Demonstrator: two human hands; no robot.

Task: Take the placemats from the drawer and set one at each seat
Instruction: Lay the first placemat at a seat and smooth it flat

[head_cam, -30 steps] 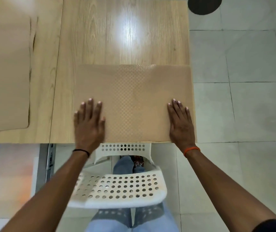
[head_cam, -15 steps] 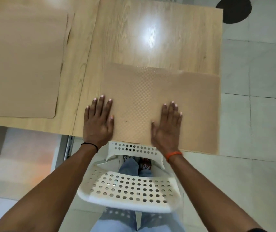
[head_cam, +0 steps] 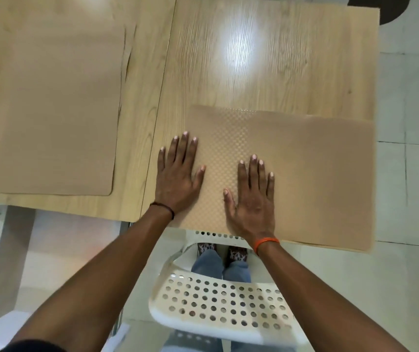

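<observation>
A tan textured placemat (head_cam: 312, 174) lies flat at the near right edge of the light wooden table (head_cam: 266, 59). My left hand (head_cam: 178, 174) rests flat with fingers spread at the mat's left edge, partly on the wood. My right hand (head_cam: 253, 196) lies flat on the mat, left of its middle. Neither hand grips anything. A second tan placemat (head_cam: 51, 118) lies flat on the adjoining table section at the left.
A white perforated chair (head_cam: 223, 308) stands below the table edge in front of me, my legs visible through it. Tiled floor (head_cam: 411, 174) runs along the right. A dark round shape (head_cam: 381, 8) sits at the top right corner.
My right hand has slid leftward over the mat from its right side toward its middle. The left hand stays at the left edge. The view has shifted left, showing more of the second mat.
</observation>
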